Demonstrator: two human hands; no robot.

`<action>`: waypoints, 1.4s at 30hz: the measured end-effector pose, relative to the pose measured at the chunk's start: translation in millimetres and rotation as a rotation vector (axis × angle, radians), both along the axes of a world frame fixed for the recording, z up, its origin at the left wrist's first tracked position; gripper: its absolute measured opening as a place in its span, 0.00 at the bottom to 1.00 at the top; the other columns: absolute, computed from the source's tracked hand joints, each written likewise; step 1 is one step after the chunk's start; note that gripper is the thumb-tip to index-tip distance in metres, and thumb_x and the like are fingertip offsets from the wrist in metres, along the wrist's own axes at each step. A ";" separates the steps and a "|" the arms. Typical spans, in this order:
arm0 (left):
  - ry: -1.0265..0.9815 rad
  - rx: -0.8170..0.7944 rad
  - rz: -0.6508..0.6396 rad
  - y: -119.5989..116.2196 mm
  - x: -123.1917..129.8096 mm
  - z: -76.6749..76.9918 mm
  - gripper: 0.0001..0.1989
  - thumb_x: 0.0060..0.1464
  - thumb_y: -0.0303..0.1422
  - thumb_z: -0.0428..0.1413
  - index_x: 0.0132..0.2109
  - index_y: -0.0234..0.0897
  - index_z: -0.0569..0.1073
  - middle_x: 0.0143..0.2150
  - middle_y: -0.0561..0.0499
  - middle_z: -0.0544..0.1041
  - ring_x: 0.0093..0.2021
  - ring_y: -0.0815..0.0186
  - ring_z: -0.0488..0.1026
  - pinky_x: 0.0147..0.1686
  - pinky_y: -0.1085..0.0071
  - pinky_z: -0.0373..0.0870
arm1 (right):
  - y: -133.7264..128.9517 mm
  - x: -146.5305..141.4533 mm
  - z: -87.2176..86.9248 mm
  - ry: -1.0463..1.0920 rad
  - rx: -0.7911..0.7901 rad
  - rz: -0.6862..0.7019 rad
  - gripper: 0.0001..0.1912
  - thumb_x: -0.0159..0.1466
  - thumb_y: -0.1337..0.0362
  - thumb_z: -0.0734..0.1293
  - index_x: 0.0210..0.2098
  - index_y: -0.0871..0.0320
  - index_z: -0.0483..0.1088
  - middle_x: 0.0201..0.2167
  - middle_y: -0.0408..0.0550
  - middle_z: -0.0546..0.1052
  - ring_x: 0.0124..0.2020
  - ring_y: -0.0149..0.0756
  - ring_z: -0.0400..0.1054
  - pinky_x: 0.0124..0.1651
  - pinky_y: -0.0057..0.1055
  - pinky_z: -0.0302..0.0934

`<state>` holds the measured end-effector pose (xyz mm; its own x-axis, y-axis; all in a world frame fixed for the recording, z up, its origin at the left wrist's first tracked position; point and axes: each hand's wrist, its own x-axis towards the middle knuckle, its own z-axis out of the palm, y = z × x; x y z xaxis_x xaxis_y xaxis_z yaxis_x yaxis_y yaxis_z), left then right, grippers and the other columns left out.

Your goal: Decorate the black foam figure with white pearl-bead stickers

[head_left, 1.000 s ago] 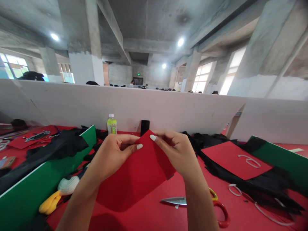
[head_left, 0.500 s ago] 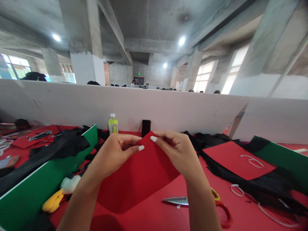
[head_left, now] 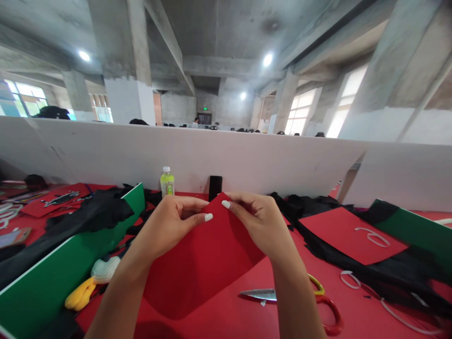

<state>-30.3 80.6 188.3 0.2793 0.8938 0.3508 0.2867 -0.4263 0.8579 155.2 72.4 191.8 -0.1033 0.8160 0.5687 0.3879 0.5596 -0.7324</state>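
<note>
A plain red sheet (head_left: pixel 208 263), like card or felt, hangs tilted between my hands above the red table. Near its top corner, my left hand (head_left: pixel 176 221) pinches the left edge between thumb and fingers. My right hand (head_left: pixel 259 216) grips the other edge beside that corner, thumb in front and fingers behind. Under my right forearm lies a pair of scissors (head_left: pixel 259 294) with one red and one yellow handle loop; the forearm hides their middle.
Green boards (head_left: pixel 45 287) stand at the left, by black fabric (head_left: pixel 88 214) and a yellow-and-white item (head_left: pixel 81 293). A drink bottle (head_left: pixel 167 181) and black upright object (head_left: pixel 215 187) stand near the white partition (head_left: pixel 247 160). Another red sheet (head_left: pixel 339 230) with white strip lies right.
Both hands keep the same pinch on the red sheet. The whole view has shifted very slightly; nothing was let go or picked up.
</note>
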 end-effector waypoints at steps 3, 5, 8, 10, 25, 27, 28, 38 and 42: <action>0.004 -0.005 0.009 0.9 -0.3 -0.5 0.15 0.48 0.40 0.61 0.43 0.40 0.78 0.40 0.53 0.81 0.42 0.60 0.77 0.41 0.71 0.75 | 0.5 -0.8 0.5 0.011 -0.009 0.021 0.11 0.61 0.65 0.64 0.40 0.53 0.77 0.39 0.45 0.80 0.40 0.39 0.73 0.41 0.34 0.66; 0.010 -0.004 0.009 1.2 -0.5 -0.5 0.15 0.48 0.41 0.61 0.43 0.40 0.78 0.40 0.52 0.81 0.42 0.60 0.77 0.42 0.70 0.75 | 0.6 -0.8 0.7 0.018 -0.013 0.023 0.11 0.61 0.65 0.64 0.40 0.54 0.77 0.39 0.45 0.80 0.40 0.40 0.73 0.41 0.35 0.66; 0.010 -0.003 0.007 1.3 -0.7 -0.4 0.16 0.47 0.41 0.61 0.42 0.40 0.79 0.40 0.51 0.81 0.42 0.59 0.77 0.42 0.69 0.75 | 0.9 -0.5 0.6 0.018 -0.011 0.026 0.11 0.61 0.65 0.64 0.40 0.54 0.77 0.39 0.45 0.80 0.40 0.40 0.73 0.41 0.35 0.66; 0.008 -0.008 0.008 1.3 -0.8 -0.2 0.16 0.47 0.41 0.61 0.43 0.40 0.78 0.40 0.51 0.81 0.42 0.59 0.77 0.42 0.69 0.75 | 1.5 -0.7 0.4 0.015 -0.004 0.031 0.11 0.61 0.66 0.64 0.40 0.54 0.77 0.39 0.45 0.80 0.40 0.39 0.73 0.41 0.34 0.66; -0.040 -0.046 -0.066 -1.4 1.1 3.8 0.20 0.50 0.40 0.59 0.51 0.40 0.73 0.37 0.50 0.81 0.40 0.61 0.78 0.37 0.71 0.75 | 6.3 1.6 -2.3 0.019 0.005 0.089 0.13 0.61 0.65 0.64 0.43 0.51 0.76 0.38 0.43 0.80 0.41 0.38 0.74 0.45 0.33 0.66; -0.030 -0.052 -0.065 -1.7 1.0 4.3 0.23 0.51 0.40 0.59 0.54 0.42 0.71 0.38 0.50 0.81 0.39 0.62 0.77 0.37 0.70 0.75 | 6.9 1.5 -2.5 0.032 -0.010 0.111 0.13 0.62 0.65 0.64 0.44 0.50 0.76 0.39 0.43 0.80 0.41 0.38 0.74 0.44 0.33 0.67; -0.028 -0.051 -0.060 -1.4 1.0 4.1 0.24 0.51 0.40 0.58 0.55 0.42 0.70 0.38 0.50 0.81 0.39 0.62 0.77 0.38 0.69 0.75 | 7.4 1.4 -2.5 0.043 -0.022 0.119 0.13 0.62 0.65 0.64 0.44 0.50 0.76 0.39 0.43 0.80 0.41 0.38 0.74 0.44 0.34 0.67; 0.053 0.136 -0.012 1.2 6.5 -0.4 0.20 0.56 0.35 0.53 0.57 0.44 0.69 0.56 0.51 0.72 0.55 0.60 0.69 0.54 0.65 0.67 | 14.0 -0.4 -3.5 0.055 -0.024 0.085 0.13 0.60 0.66 0.64 0.42 0.54 0.76 0.42 0.44 0.79 0.43 0.40 0.73 0.45 0.35 0.66; 0.072 0.145 -0.023 -0.7 7.3 1.0 0.20 0.57 0.35 0.52 0.58 0.45 0.67 0.57 0.52 0.70 0.56 0.60 0.69 0.54 0.65 0.67 | 14.0 -0.1 -3.0 0.044 -0.013 0.096 0.13 0.61 0.67 0.63 0.42 0.53 0.76 0.42 0.42 0.79 0.44 0.40 0.73 0.47 0.36 0.66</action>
